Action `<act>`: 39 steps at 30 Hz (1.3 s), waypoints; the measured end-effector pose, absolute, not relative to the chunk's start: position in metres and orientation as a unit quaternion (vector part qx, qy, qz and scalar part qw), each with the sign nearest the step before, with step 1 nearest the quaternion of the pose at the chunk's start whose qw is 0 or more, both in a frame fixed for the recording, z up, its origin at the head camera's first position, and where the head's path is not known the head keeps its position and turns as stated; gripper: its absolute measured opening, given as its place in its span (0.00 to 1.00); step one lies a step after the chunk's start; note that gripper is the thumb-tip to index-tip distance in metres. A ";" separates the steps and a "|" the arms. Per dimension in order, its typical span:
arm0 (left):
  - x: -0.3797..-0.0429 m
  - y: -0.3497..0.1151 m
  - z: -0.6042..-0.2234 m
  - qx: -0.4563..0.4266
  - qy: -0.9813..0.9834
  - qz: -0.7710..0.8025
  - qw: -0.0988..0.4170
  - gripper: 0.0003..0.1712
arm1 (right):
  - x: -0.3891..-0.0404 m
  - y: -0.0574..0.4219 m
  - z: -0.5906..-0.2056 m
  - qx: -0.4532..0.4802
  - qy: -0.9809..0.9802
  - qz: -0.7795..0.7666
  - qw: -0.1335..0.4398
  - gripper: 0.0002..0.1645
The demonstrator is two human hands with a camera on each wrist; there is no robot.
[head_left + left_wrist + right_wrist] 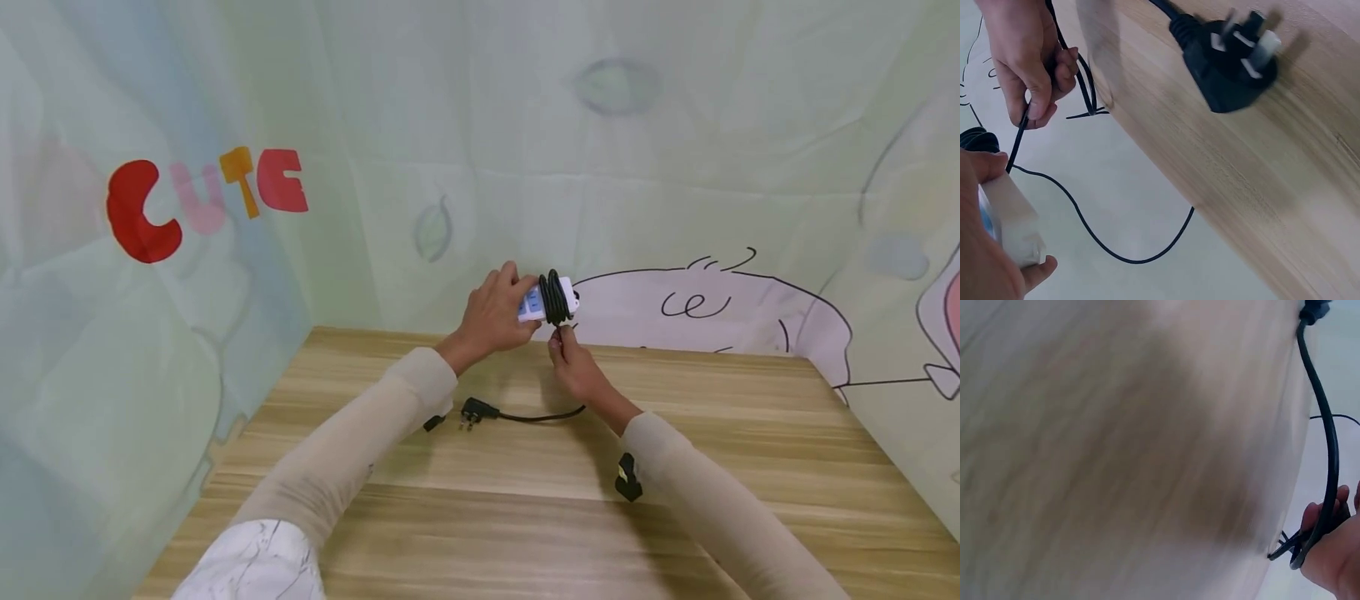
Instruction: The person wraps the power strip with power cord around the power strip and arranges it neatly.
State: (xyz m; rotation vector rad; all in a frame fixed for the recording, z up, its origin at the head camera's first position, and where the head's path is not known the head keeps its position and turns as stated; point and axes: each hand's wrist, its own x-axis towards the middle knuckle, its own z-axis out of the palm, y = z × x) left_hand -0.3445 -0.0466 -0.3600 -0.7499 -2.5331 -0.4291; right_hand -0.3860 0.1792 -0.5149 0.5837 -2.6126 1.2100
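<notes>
Up off the table near its back edge, my left hand (497, 315) grips a white power strip (531, 304) with blue socket faces. Several turns of black cord (555, 298) wrap round the strip's right end. Just below them my right hand (581, 371) pinches the cord between thumb and fingers; the left wrist view shows the pinched cord (1017, 145) running taut to the strip (1013, 225). A loose length trails from the right hand to a black three-pin plug (478, 410), which also shows large in the left wrist view.
Beneath both arms lies a wood-grain table (495, 533). Behind it hangs a pale printed cloth (480, 125) with drawn figures, and coloured letters (142, 212) mark the left side. A small black device (628, 479) sits at the right sleeve.
</notes>
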 end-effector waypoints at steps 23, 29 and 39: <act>-0.347 -0.050 -0.364 -0.256 -0.929 -0.113 0.243 0.35 | -0.378 0.160 -0.508 0.150 -0.915 0.348 0.140 0.35; -0.349 -0.048 -0.371 -0.247 -0.930 -0.079 0.260 0.31 | -0.322 0.139 -0.447 0.188 -0.934 0.256 0.163 0.30; -0.347 -0.043 -0.366 -0.266 -0.918 -0.030 0.293 0.30 | -0.354 0.167 -0.482 0.228 -0.935 0.194 0.188 0.26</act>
